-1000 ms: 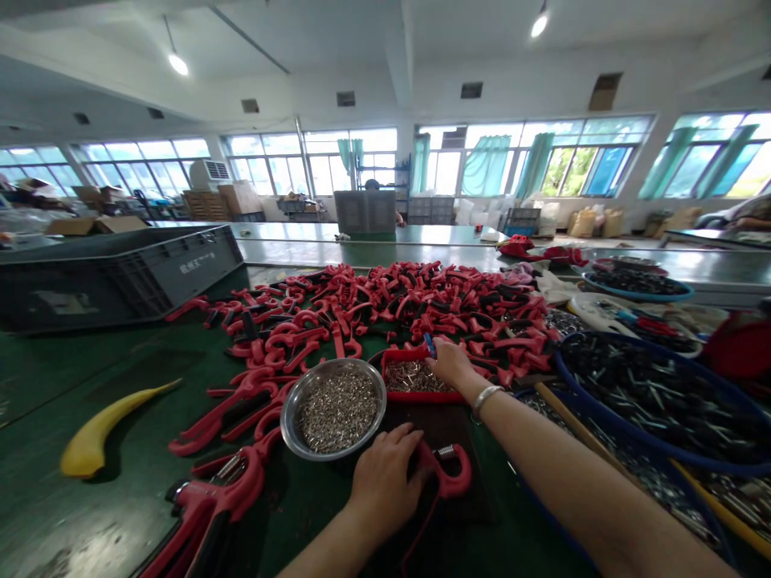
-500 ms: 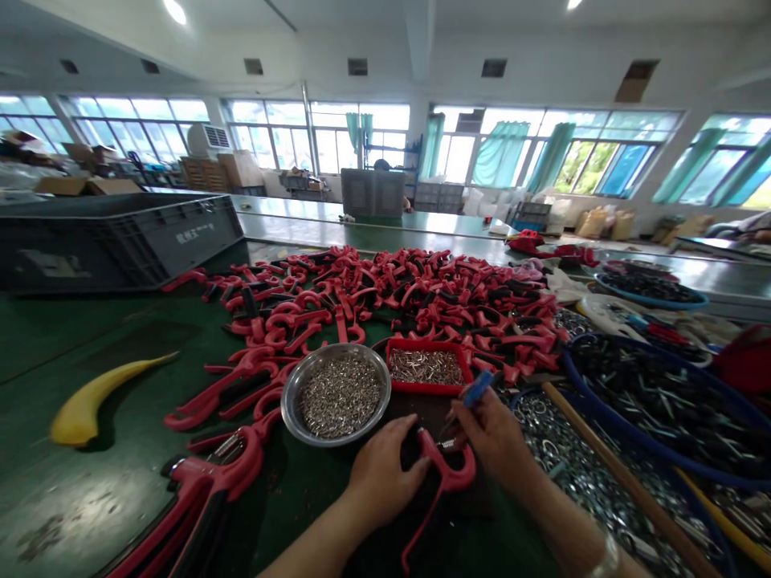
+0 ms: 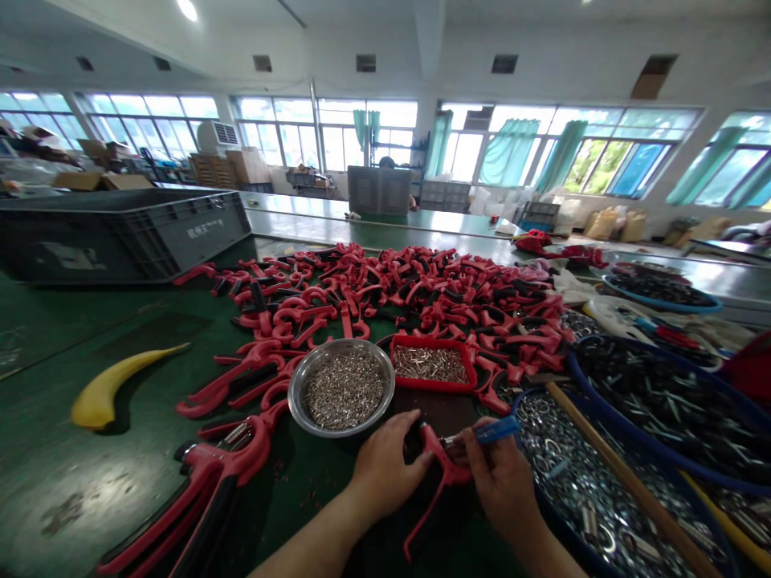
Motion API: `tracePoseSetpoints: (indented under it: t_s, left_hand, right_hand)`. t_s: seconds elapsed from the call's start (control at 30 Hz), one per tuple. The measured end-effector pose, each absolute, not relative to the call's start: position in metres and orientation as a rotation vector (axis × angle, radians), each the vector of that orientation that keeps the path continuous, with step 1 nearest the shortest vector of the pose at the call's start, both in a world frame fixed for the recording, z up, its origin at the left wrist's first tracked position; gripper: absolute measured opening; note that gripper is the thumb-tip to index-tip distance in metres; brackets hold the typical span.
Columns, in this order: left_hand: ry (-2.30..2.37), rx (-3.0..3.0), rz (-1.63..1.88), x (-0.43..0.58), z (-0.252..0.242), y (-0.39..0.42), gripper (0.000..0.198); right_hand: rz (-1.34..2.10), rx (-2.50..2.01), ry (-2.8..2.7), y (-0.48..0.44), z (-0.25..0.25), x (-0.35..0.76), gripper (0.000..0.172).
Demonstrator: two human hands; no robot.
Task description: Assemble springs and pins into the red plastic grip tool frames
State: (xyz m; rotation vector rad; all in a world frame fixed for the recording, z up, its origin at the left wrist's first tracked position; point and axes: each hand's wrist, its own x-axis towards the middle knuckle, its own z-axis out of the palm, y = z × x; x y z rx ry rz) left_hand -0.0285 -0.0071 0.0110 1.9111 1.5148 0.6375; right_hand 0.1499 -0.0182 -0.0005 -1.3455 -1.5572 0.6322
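Right hand: fingers pinch a blue-handled tool, directed at the coil spring of a red plier-shaped part. Left hand: thumb and index parted at that part's left side; grip cannot be confirmed. The part is between both hands, nearer than the red tray and steel bowl.

Daylight blows out the wide, paned glass windows; glare whitens the smooth green desk at lower left. A curved yellow banana casts soft shadow; wide-angle distortion stretches the edges.
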Motion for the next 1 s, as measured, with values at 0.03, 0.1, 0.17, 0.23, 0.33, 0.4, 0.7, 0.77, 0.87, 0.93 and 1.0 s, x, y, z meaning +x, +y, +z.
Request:
tracePoseSetpoints:
  t_s: [0.03,0.1,0.17,0.23,0.33,0.4,0.7,0.77,0.87,0.93,1.0]
  left_hand:
    - [1.516,1.908,0.641,-0.029,0.01,-0.007,0.058]
    - [1.514,1.908,0.65,-0.029,0.008,-0.007,0.057]
    - [1.498,1.925,0.664,-0.029,0.005,-0.007,0.057]
    - [1.477,1.958,0.68,-0.03,0.003,-0.007,0.057]
    - [1.451,1.992,0.676,-0.031,0.001,-0.008,0.055]
    - [1.444,1.998,0.662,-0.031,0.002,-0.008,0.054]
    - [1.45,1.959,0.637,-0.032,0.007,-0.009,0.054]
    - [1.453,1.961,0.642,-0.033,0.006,-0.009,0.054]
    - [1.463,1.962,0.655,-0.033,0.005,-0.009,0.054]
    - [1.458,1.961,0.66,-0.033,0.005,-0.009,0.054]
    - [1.457,1.958,0.655,-0.033,0.005,-0.009,0.054]
  right_hand:
    - [0.579,-1.351,-1.578,-0.019,-0.002,0.149,0.019]
    - [0.494,-1.335,-1.604,-0.02,-0.004,0.147,0.018]
    - [0.454,-1.304,-1.601,-0.022,-0.005,0.146,0.018]
    - [0.455,-1.295,-1.582,-0.022,-0.006,0.146,0.017]
    - [0.681,-1.293,-1.423,-0.02,-0.007,0.144,0.018]
    - [0.898,-1.257,-1.271,-0.018,-0.007,0.142,0.022]
    - [0.953,-1.189,-1.115,-0.023,-0.002,0.134,0.025]
    - [0.877,-1.243,-1.239,-0.026,0.0,0.137,0.025]
    - [0.805,-1.269,-1.308,-0.027,0.0,0.14,0.023]
    - [0.785,-1.285,-1.319,-0.027,-0.003,0.141,0.022]
    - [0.772,-1.297,-1.325,-0.026,-0.005,0.141,0.023]
